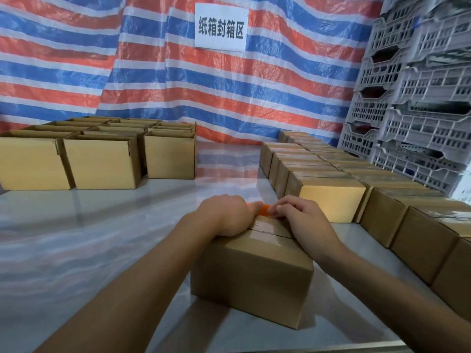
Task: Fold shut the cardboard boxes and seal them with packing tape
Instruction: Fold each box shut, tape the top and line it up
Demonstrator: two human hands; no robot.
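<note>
hands (226, 215) (302, 216) on taped box (252, 273); orange tool (265, 210) between

We identify the near box (252, 273) as matt brown cardboard, with a glossy clear tape strip (265, 235) along its top seam. We note a smooth, glossy grey table surface (102, 225), a woven plastic tarpaulin (153, 72) with a slight sheen, matt grey moulded plastic crates (420, 123), a matt white paper sign (221, 26) and an orange piece (265, 209) that looks plastic.

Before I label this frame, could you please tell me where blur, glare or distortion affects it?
Head view: wide-angle distortion leans the crates; the left hand, right hand and orange object between them are softly blurred; the glossy table mirrors the striped tarp; one sealed box has a brightly lit side.
</note>
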